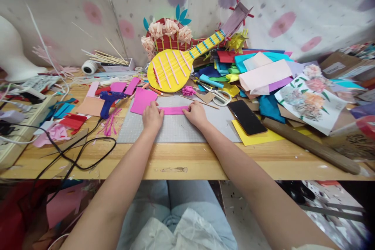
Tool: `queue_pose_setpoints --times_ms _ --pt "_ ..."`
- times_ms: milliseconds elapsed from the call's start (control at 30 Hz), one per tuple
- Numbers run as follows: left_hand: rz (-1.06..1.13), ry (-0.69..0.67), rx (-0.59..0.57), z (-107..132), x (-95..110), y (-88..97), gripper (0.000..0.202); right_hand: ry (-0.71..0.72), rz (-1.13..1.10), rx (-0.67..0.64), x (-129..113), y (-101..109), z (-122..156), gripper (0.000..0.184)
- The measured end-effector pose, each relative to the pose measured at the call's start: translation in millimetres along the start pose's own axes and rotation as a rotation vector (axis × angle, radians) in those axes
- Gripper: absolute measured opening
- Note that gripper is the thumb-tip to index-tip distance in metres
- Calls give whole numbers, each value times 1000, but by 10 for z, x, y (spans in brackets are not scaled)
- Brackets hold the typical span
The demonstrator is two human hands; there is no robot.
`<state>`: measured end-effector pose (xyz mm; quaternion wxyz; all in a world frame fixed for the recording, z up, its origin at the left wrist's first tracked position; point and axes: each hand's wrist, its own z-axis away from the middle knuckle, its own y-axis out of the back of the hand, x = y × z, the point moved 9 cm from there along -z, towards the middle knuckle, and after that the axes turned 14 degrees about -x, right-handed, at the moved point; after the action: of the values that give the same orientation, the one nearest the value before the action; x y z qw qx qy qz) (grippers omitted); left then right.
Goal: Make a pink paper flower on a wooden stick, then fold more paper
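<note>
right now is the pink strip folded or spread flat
Flat on the grey mat, the left hand on one end and the right hand on the other. Whether the pink strip is doubled over, cannot tell.

Blue glue gun (109,101) left; scissors (218,95), phone (247,117) right; yellow guitar (172,68) behind.

Desk stock: 1 pink strip (173,110), 1 mat (175,129), 1 glue gun (109,100), 1 scissors (219,96), 1 phone (247,117), 1 paper guitar (172,69), 1 wooden rod (310,146), 2 hands: left hand (152,117), right hand (195,114).
</note>
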<state>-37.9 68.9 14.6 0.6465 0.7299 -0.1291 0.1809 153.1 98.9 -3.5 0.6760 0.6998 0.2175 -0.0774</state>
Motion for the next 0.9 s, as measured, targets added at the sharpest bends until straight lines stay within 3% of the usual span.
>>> queue_pose_setpoints --times_ms 200,367,533,733,900 --pt "-110 -95 -19 -16 75 -51 11 -30 39 -1 -33 24 33 22" --pt "-120 -125 -27 -28 116 -75 17 22 88 39 -179 91 124 35" --pt "-124 -126 8 -1 166 -60 14 70 233 -1 -315 30 158 24" --pt "-195 -114 22 49 251 -71 41 -11 262 15 -371 11 181 37" --pt "-213 -87 3 57 241 -76 43 -10 321 16 -426 -2 198 38"
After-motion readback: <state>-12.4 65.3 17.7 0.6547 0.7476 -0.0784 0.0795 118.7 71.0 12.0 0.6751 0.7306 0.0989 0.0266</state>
